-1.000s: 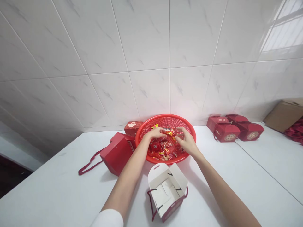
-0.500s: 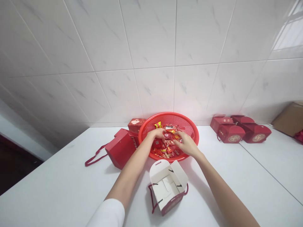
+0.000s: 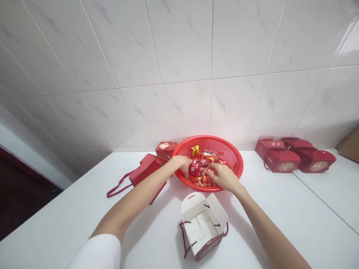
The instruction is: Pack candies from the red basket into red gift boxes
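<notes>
A red plastic basket (image 3: 238,164) with a mesh wall holds a heap of wrapped candies (image 3: 200,170), mostly red, with a yellow packet (image 3: 195,150) at the back. My left hand (image 3: 183,164) reaches in over the left rim, its fingertips mostly hidden down beside the red wrappers. From the right, my right hand (image 3: 223,176) comes over the front rim, fingers curled and closed on a red wrapped candy. In front of the basket stands an open gift box (image 3: 203,228), white inside, with dark red cord handles; its visible inside holds nothing.
Left of the basket lies a red box (image 3: 146,170) with a cord loop (image 3: 119,189), partly behind my left forearm. A patterned red box (image 3: 165,148) stands by the wall. Several closed red boxes (image 3: 283,160) sit at right, near a brown carton (image 3: 349,145).
My left hand has shifted left within the basket and dipped lower at the candies' edge. The fingers of my right hand have drawn closer together. The view has moved slightly left.
</notes>
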Demonstrator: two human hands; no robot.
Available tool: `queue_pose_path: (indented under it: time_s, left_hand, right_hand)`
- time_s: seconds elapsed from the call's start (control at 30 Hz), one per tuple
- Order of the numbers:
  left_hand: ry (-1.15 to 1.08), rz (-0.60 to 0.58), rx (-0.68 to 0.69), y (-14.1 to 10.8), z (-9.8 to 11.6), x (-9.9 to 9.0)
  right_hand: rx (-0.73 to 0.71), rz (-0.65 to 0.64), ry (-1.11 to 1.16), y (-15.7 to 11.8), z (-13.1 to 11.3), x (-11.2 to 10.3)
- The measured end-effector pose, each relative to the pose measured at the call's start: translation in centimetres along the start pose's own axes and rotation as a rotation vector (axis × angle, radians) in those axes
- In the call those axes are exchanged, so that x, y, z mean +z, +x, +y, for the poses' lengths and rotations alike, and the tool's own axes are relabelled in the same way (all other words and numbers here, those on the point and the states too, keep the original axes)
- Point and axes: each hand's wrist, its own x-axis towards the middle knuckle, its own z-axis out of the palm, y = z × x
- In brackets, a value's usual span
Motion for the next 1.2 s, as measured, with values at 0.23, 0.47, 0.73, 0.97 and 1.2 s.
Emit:
queue_pose_path:
  time_s: [0.23, 0.47, 0.73, 0.97, 1.2]
  left_hand:
    - [0.019, 0.117, 0.015, 2.3, 0.7, 2.1]
    - [-0.21, 0.204, 0.215, 3.6, -1.1, 2.7]
    - [-0.453, 0.434, 0.295, 3.6, -2.2, 0.4]
    - [-0.257, 0.303, 0.216, 5.4, -1.9, -2.0]
    - [-0.243, 0.301, 0.202, 9.5, 3.3, -1.3]
  right_hand:
    - [0.015, 0.013, -0.018, -0.1, -0.1, -0.1]
    - [0.05, 0.064, 0.078, 0.1, 0.0, 0.0]
    - [0.098, 0.223, 0.318, 0.6, 1.6, -0.1]
    - [0.141, 0.35, 0.493, 0.8, 1.8, 0.1]
    - [0.208, 0.466, 0.675, 1.0, 2.2, 0.0]
